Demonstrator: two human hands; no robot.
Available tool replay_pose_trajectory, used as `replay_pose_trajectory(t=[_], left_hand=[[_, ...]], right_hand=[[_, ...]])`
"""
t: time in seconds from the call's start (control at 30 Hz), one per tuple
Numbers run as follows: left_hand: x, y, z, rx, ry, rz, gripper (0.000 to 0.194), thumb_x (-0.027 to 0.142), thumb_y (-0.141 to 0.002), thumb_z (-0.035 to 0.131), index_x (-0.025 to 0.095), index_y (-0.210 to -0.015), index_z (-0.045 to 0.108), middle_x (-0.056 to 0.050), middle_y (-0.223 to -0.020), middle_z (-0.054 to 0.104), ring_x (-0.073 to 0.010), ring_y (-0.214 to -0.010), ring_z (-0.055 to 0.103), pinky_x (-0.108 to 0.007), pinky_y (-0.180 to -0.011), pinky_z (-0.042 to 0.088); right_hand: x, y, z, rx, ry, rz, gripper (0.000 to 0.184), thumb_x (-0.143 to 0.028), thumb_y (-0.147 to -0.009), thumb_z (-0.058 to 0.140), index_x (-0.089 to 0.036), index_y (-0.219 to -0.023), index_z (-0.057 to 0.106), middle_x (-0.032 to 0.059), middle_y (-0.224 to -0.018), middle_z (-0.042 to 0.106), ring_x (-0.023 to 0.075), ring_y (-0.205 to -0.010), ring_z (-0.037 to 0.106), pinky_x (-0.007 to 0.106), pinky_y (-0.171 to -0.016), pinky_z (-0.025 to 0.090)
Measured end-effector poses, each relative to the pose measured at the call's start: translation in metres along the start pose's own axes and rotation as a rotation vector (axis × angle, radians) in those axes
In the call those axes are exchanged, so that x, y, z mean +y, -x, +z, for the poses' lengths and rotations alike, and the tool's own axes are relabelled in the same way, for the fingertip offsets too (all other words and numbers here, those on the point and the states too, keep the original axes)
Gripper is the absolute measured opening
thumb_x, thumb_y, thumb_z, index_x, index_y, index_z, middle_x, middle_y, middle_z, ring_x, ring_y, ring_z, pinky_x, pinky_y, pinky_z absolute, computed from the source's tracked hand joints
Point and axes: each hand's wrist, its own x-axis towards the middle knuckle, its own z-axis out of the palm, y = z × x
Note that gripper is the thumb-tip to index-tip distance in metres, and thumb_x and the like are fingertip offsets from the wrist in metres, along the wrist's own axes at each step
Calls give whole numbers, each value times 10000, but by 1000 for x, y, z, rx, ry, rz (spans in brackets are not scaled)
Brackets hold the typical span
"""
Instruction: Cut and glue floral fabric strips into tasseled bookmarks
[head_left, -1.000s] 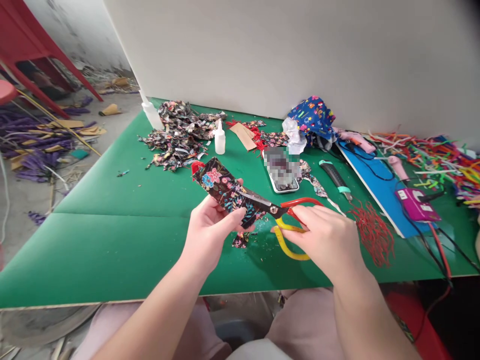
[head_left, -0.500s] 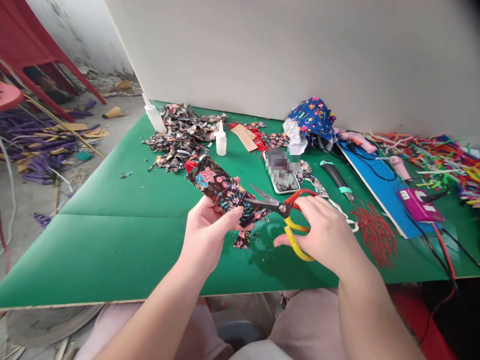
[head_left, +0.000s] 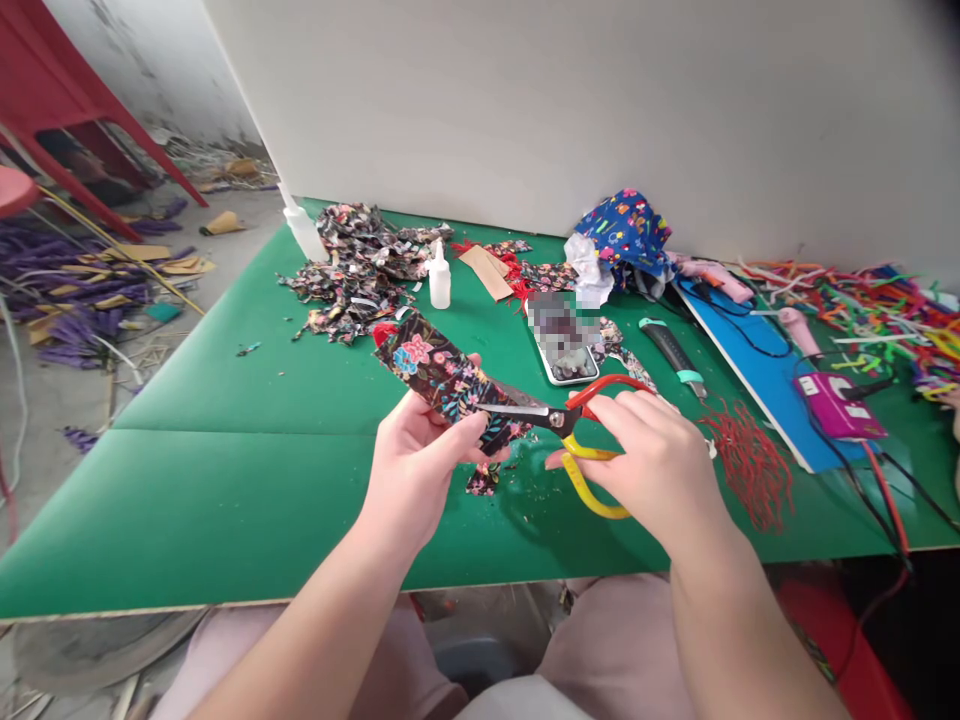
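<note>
My left hand [head_left: 420, 465] grips a strip of black floral fabric [head_left: 435, 375] and holds it up over the green table [head_left: 225, 470]. In my right hand [head_left: 652, 465] is a pair of scissors [head_left: 559, 420] with one red and one yellow handle. Their blades are closed on the strip's near end, just above my left thumb. Small floral offcuts [head_left: 484, 480] lie on the table under the strip.
A heap of floral scraps [head_left: 360, 265] and two white glue bottles [head_left: 439, 280] sit at the back left. A phone [head_left: 566, 345], a utility knife [head_left: 671, 355], red fringe [head_left: 750, 465], a blue board [head_left: 757, 360], a pink device [head_left: 836, 405] and coloured strips [head_left: 877, 300] fill the right.
The scissor blades opened half a second ago and have closed on the fabric again. My left hand has kept the strip in nearly the same place.
</note>
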Motion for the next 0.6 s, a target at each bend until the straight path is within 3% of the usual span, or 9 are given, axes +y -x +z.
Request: replay_pose_trajectory(t=[0.6], left_hand=[[1,1,0,18,-13,-18,404,159,-670,732,190,-1063,644,-13,-859,667,-86,-605,612,-205,-529,588]], right_hand=[[-5,0,0,14,108,55,233,-399,-725,687,-178,-777,633,-4,-624,551,149,-604,494,268,-546,312]])
